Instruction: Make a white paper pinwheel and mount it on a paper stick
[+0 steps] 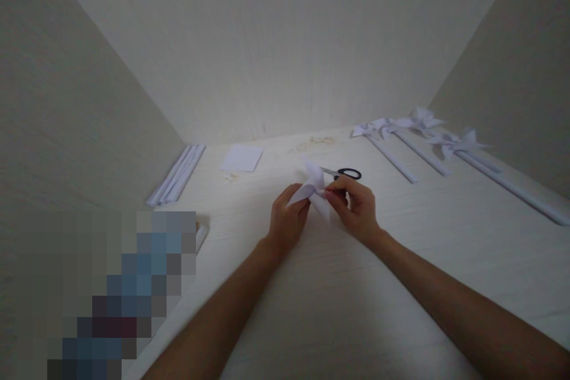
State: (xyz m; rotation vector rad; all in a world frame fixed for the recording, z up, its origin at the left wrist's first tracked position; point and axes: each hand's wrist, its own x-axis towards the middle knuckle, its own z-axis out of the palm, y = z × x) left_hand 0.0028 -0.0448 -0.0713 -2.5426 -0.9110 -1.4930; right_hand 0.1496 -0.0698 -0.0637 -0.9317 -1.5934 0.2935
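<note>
A white paper pinwheel is held up between my two hands over the middle of the white table. My left hand is closed on its left side, fingers behind the paper. With thumb and forefinger pinched at the pinwheel's centre, my right hand grips it from the right; whether something small sits in that pinch cannot be made out. Just behind my right hand lie scissors with black handles, partly covered by the fingers.
Several finished paper pinwheels on rolled paper sticks lie at the back right. A bundle of white paper rolls rests at the left edge, beside a square paper sheet. Walls rise behind and on both sides. A pixelated patch covers the lower left.
</note>
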